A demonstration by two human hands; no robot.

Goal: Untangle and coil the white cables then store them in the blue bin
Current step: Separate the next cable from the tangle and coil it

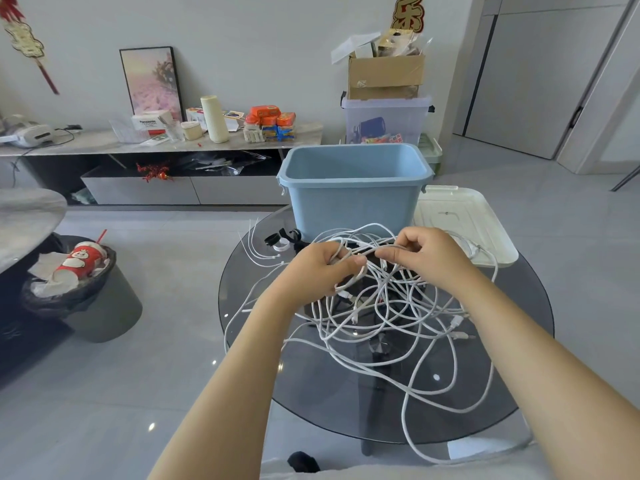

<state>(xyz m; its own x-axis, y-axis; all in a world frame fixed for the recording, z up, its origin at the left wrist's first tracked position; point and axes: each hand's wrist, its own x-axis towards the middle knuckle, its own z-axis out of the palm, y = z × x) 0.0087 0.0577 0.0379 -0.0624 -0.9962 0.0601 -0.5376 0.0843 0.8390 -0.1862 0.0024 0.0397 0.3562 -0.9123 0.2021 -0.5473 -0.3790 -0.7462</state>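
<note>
Head view: both hands (pixel 374 261) grip white cables (pixel 381 306) near blue bin (pixel 353 199).

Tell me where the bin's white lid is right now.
In the head view, the white lid lies flat on the glass table, right of the blue bin, behind the tangled white cables.

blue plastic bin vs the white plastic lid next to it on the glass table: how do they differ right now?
Colour: the blue plastic bin is pale blue, while the white plastic lid is off-white. Shape: the bin is a deep open tub, and the lid is a shallow flat panel. Pose: the bin stands upright with nothing visible inside it, while the lid lies flat to its right, off the bin. Both rest on the round dark glass table, behind the tangled white cables.
</note>
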